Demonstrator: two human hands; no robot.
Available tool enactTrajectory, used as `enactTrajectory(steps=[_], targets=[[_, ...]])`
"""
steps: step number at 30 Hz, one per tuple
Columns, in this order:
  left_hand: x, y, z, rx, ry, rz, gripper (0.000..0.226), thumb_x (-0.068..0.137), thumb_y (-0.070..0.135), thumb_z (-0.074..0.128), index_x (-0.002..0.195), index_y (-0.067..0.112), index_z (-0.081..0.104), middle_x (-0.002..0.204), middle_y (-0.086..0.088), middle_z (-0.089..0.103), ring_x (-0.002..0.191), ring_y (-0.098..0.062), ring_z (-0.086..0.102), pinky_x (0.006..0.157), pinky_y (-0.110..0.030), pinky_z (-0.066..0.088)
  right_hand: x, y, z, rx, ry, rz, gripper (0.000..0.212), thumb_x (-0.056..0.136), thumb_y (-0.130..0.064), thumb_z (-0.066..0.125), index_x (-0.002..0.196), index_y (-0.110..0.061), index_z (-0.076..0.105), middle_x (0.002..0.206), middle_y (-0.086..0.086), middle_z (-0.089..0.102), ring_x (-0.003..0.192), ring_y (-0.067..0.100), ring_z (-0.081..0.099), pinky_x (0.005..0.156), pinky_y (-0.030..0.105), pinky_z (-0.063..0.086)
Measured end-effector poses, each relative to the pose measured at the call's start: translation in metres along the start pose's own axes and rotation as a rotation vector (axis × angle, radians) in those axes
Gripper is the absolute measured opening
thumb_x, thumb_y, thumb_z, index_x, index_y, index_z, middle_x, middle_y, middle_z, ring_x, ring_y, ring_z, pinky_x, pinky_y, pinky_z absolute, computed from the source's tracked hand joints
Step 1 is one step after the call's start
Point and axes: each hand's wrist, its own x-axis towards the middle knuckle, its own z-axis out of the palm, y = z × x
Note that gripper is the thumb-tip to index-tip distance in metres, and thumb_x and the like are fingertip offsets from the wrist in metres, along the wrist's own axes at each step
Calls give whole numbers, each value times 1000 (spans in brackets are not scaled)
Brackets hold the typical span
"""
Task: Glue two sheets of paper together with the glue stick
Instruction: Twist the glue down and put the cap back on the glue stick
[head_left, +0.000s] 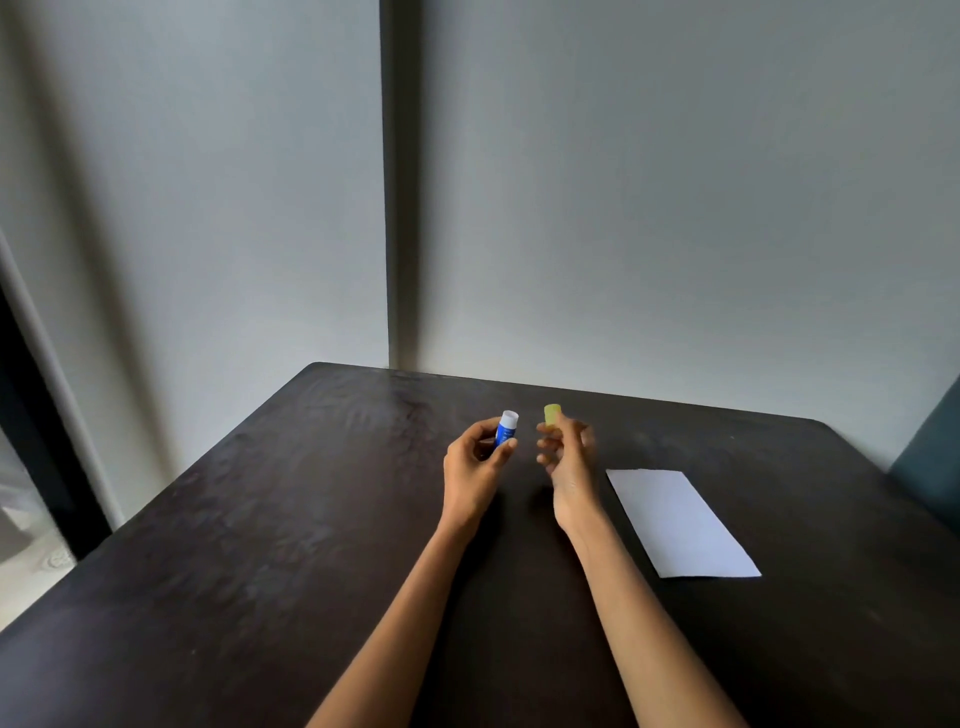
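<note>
My left hand (475, 460) held the grip clamped round the blue glue stick (506, 428), uncapped and upright above the worktop (260, 519). My right hand (567, 457) pinched the yellow cap (551, 415). White paper (680, 522) lay apart to the right. Risk: exposed glue drying or smearing the worktop if tilted.

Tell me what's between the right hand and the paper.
Head view: only bare dark table between the right hand, holding the yellow cap, and the paper.
</note>
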Motion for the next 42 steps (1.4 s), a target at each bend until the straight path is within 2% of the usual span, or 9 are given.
enactTrajectory(steps=[3,10,16,20,25,30,37,40,42], targets=[[0,-1,0,41,-67,14,24,85,17,68,109,19,66,94,7,69,86,-7,65,79,-23,54,0,-3,1,62,-112,-20,28,93,-27,51,116,-40,56,84,-3,62,74,8,58,64,24,47],[0,2,0,130,-116,33,23,85,14,68,107,19,68,95,8,71,86,-5,66,81,-25,55,-6,-1,3,-2,-190,-137,12,95,-23,52,102,-31,57,92,-1,69,82,6,69,67,18,54],[-2,4,1,157,-112,23,25,83,11,68,107,18,70,93,8,73,83,-7,67,83,-28,55,-6,5,5,-165,-293,-216,13,92,-21,57,102,-29,58,102,4,70,95,9,68,74,15,53],[-1,5,1,161,-106,2,23,83,13,68,104,20,72,89,10,73,77,-7,65,80,-31,54,-5,6,6,-221,-279,-252,16,96,-21,51,102,-30,63,107,0,68,96,6,66,75,14,52],[-3,6,0,149,-90,-35,18,85,17,67,103,18,72,80,4,73,71,-9,65,71,-31,57,-4,10,6,-277,-266,-282,22,98,-22,46,95,-32,66,99,-12,68,86,-2,64,75,18,52],[-3,7,-1,211,-81,-12,22,83,11,68,104,18,73,79,8,72,68,-7,66,69,-21,55,0,14,3,-313,-286,-309,16,93,-15,55,94,-28,64,101,-2,69,97,9,66,83,23,54],[-4,9,-1,253,-92,58,25,82,9,70,106,14,73,83,3,74,65,0,67,68,-15,55,-2,12,5,-419,-230,-409,3,90,-13,60,91,-15,61,96,2,67,86,10,64,72,12,51],[-4,8,0,243,-95,81,25,81,8,71,105,14,73,83,8,73,67,7,66,66,-7,50,-4,14,6,-478,-177,-476,3,89,-11,62,90,-8,62,97,4,67,89,18,64,79,26,54],[-4,8,1,246,-100,87,24,81,8,70,104,14,73,88,7,73,77,2,67,72,-10,51,-9,14,6,-494,-133,-519,5,89,-10,61,92,-7,63,99,3,68,91,21,65,81,32,53]])
